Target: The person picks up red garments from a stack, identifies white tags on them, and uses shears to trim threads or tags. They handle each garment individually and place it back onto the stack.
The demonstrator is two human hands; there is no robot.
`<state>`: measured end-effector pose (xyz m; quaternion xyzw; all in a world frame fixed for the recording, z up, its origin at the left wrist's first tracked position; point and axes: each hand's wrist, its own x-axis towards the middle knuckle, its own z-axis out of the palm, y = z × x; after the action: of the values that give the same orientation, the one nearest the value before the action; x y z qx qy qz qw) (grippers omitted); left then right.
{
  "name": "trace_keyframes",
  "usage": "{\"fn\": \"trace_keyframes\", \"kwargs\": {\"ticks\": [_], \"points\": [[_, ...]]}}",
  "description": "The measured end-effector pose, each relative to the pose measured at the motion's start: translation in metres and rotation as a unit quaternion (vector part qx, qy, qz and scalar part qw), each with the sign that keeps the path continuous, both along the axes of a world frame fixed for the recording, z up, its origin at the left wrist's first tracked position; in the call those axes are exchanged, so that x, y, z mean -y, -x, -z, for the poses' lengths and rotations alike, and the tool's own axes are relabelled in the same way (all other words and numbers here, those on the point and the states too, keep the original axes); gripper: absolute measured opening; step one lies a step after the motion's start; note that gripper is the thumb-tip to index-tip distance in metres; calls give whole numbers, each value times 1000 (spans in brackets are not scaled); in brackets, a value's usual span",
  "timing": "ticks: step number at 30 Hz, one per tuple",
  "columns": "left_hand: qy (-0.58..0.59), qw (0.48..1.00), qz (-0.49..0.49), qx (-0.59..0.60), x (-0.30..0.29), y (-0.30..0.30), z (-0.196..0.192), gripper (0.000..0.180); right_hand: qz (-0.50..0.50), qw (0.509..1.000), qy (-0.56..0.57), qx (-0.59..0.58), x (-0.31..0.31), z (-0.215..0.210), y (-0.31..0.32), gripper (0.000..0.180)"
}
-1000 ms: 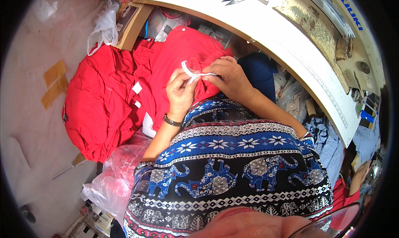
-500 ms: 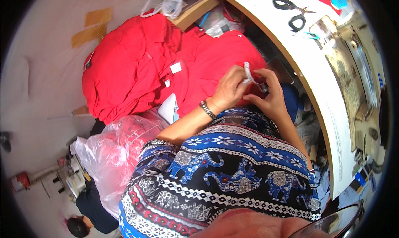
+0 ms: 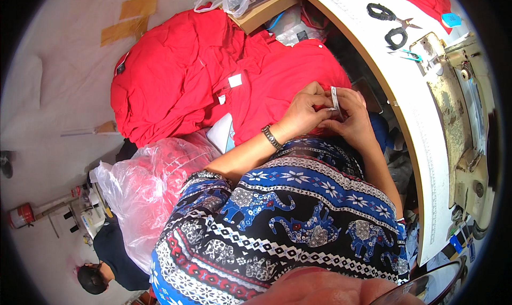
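Note:
Over my lap, my left hand (image 3: 308, 112) and my right hand (image 3: 352, 119) meet at a narrow white fabric label (image 3: 335, 98) with dark print. The label stands up between them, its lower part pinched in both hands' closed fingers. Right behind my hands lies red fabric (image 3: 298, 67), spread and rumpled. A metal-banded watch (image 3: 271, 137) circles my left wrist. Whether a piece of the red fabric is also in my fingers is hidden.
A large red garment heap (image 3: 165, 75) lies left, above a clear plastic bag (image 3: 138, 187) with red cloth inside. On the white table (image 3: 426, 171) at right are black-handled scissors (image 3: 392, 25), turquoise snips (image 3: 409, 55) and a sewing machine (image 3: 453, 107). A co-worker (image 3: 117, 257) sits lower left.
My hands have drawn closer together around the label, and my right fingers have folded behind it. My view has shifted slightly, moving the surroundings in the picture.

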<state>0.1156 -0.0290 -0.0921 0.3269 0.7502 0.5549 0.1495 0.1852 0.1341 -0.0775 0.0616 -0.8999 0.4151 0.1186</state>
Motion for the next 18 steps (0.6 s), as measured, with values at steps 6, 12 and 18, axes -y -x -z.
{"fn": "trace_keyframes", "kwargs": {"ticks": [6,12,18], "points": [[-18,999,6,49,-5,1,1,13,36,999,39,8,-4,10,-7,35],[-57,998,-33,1,-8,0,8,6,69,996,61,3,-3,16,-15,24],[-49,997,-36,55,-7,-4,10,10,73,964,247,60,0,27,-18,24]]}}
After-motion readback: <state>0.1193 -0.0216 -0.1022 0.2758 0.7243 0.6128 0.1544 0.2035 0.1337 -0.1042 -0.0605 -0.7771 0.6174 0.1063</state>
